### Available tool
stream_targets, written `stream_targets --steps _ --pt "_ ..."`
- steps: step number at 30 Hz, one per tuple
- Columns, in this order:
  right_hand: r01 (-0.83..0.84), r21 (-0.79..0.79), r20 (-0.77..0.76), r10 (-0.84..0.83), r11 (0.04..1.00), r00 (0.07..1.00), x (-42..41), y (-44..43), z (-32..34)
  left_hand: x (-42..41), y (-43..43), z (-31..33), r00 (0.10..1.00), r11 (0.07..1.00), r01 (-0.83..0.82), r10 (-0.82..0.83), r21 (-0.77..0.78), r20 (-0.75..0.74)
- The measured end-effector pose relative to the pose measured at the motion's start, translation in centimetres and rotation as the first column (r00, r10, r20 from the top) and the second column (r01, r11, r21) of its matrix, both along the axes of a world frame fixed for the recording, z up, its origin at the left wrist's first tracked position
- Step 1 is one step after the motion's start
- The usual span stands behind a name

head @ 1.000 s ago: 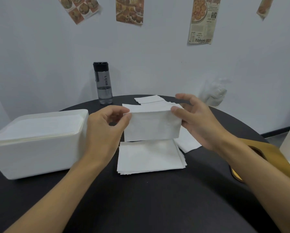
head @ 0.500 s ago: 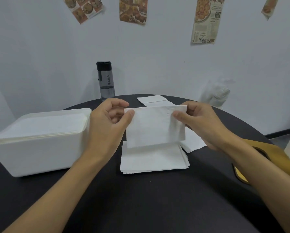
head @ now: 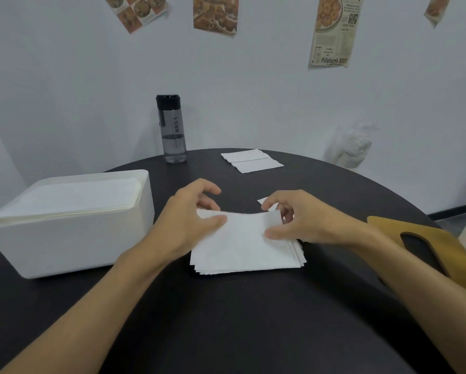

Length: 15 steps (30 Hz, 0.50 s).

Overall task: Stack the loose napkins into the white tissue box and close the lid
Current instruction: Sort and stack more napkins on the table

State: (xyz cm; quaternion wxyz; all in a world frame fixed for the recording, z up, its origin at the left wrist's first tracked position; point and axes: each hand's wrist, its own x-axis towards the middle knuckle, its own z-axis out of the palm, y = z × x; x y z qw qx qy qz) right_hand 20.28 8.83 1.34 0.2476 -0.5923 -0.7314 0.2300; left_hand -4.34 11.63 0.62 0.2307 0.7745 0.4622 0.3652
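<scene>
A pile of white napkins [head: 242,252] lies on the black round table [head: 226,319] in front of me. My left hand [head: 188,220] pinches the top napkin at its far left corner. At the pile's right edge my right hand [head: 302,220] pinches the same napkin, thumb on top. The white tissue box [head: 70,238] stands at the left, open, with napkins stacked to its rim. Two more loose napkins [head: 250,160] lie at the table's far side, and a napkin corner [head: 263,201] shows behind my right hand. A wooden lid [head: 429,247] lies at the right.
A dark water bottle [head: 172,130] stands at the table's far edge, between the box and the far napkins. A crumpled clear plastic bag [head: 350,147] sits at the far right against the wall. The table's near half is bare black surface.
Both hands have come down with the napkin they held upright above the pile. It now lies on top of the pile, still held at both ends.
</scene>
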Motion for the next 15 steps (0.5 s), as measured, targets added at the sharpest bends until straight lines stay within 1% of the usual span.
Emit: stream_targets --steps 1,2,4,7,9,10,12,15 --pt "0.005 0.011 0.040 -0.006 1.000 0.999 0.3 0.2 -0.1 0.0 0.0 -0.3 0.997 1.000 0.021 -0.021 -0.001 -0.076" --pt "0.016 0.008 0.047 -0.017 1.000 0.999 0.6 0.3 -0.1 0.0 0.0 -0.5 0.989 0.999 0.047 -0.046 0.000 -0.143" --pt "0.058 0.013 0.079 -0.059 0.998 0.995 1.7 0.6 0.2 0.3 -0.1 -0.7 0.968 0.994 0.112 -0.112 -0.013 -0.224" --pt "0.142 0.038 0.233 -0.147 0.989 0.961 3.7 1.1 0.4 0.8 -0.6 -1.0 0.939 0.980 0.184 -0.198 -0.075 -0.282" --pt "0.202 0.007 0.325 -0.193 0.979 0.926 4.8 1.4 0.3 1.1 -0.8 -1.2 0.927 0.975 0.200 -0.220 -0.097 -0.304" --pt "0.230 -0.024 0.346 -0.208 0.973 0.915 5.3 1.4 0.2 1.1 -0.9 -1.3 0.924 0.975 0.198 -0.219 -0.099 -0.314" --pt "0.267 -0.067 0.356 -0.227 0.961 0.907 5.9 1.6 0.0 1.2 -1.1 -1.2 0.917 0.977 0.189 -0.212 -0.097 -0.337" --pt "0.266 -0.060 0.286 -0.238 0.962 0.928 6.3 1.7 -0.3 1.2 -1.1 -1.1 0.913 0.977 0.191 -0.213 -0.098 -0.348"
